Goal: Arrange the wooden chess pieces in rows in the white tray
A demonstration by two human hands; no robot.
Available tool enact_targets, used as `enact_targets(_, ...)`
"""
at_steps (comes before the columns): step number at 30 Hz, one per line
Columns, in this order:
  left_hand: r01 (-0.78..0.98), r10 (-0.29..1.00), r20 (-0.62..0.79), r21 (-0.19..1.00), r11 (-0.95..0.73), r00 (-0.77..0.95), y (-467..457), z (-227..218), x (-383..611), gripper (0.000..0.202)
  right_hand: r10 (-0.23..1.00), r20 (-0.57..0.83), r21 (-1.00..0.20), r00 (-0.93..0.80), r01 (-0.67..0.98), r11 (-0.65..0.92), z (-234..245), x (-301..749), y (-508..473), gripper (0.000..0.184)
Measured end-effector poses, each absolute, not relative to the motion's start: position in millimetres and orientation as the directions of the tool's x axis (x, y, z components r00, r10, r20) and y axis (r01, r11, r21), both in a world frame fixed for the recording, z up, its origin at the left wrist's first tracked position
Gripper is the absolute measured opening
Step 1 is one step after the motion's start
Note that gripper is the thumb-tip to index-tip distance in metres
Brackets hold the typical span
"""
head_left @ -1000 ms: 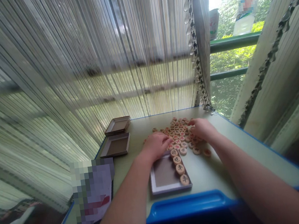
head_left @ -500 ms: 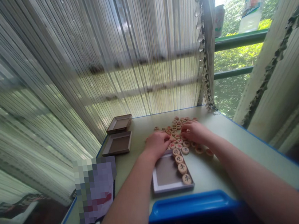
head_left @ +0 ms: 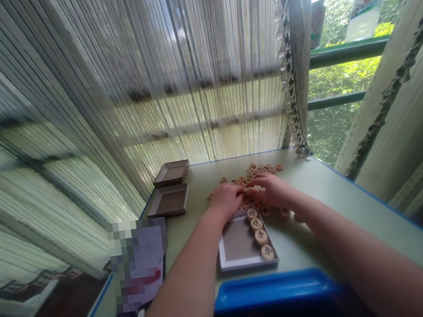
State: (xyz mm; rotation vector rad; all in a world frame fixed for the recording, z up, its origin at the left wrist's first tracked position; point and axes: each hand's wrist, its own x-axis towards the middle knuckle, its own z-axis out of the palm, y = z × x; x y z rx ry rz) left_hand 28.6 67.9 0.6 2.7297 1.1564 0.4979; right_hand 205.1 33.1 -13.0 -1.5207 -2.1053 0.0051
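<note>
Round wooden chess pieces (head_left: 254, 169) lie scattered on a pale green table (head_left: 330, 200). A shallow white-rimmed tray (head_left: 238, 243) sits in front of me with a column of several pieces (head_left: 261, 237) along its right side. My left hand (head_left: 227, 200) rests curled at the tray's far edge, touching the pile. My right hand (head_left: 272, 190) is beside it, its fingers pinched on a piece (head_left: 256, 189) above the pile. The two hands almost meet.
Two brown box trays (head_left: 170, 200) (head_left: 171, 173) lie at the table's far left. A blurred card or packet (head_left: 139, 264) hangs over the left edge. A blue rim (head_left: 271, 290) runs along the near edge. String curtains hang close behind; a green window rail is at right.
My right hand has moved left from the pile's right side toward my left hand and now pinches a piece. The view has shifted slightly.
</note>
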Motion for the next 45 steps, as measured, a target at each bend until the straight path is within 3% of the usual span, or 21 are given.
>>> enact_targets(7, 0.647, 0.674, 0.207, 0.189, -0.739, 0.709, 66, 1, 28, 0.027, 0.895, 0.394, -0.312, -0.211, 0.885, 0.346, -15, 205, 36, 0.013)
enact_targets(12, 0.586, 0.642, 0.218, 0.272, -0.763, 0.735, 67, 0, 28, 0.026, 0.899, 0.39, -0.311, -0.202, 0.89, 0.335, -14, 204, 34, 0.015)
enact_targets(17, 0.741, 0.809, 0.248, 0.325, -0.587, 0.532, 70, 3, 26, 0.028, 0.908, 0.368, -0.274, -0.201, 0.909, 0.313, -14, 198, 33, 0.02)
enact_targets(25, 0.715, 0.801, 0.137, 0.382, -0.585, 0.582, 71, 2, 27, 0.032, 0.895, 0.362, -0.236, -0.261, 0.903, 0.359, -13, 193, 30, 0.025)
enact_targets(30, 0.722, 0.826, 0.189, 0.41, -0.558, 0.531, 75, 3, 26, 0.03, 0.921, 0.333, -0.163, -0.202, 0.95, 0.267, -12, 183, 29, 0.026)
enact_targets(36, 0.699, 0.913, 0.241, 0.588, -0.408, 0.33, 77, 9, 23, 0.032, 0.954, 0.268, -0.13, -0.133, 0.976, 0.173, -9, 177, 27, 0.027)
enact_targets(45, 0.726, 0.937, 0.262, 0.594, -0.346, 0.232, 82, 6, 18, 0.029, 0.951, 0.279, -0.122, -0.13, 0.978, 0.169, -8, 179, 29, 0.036)
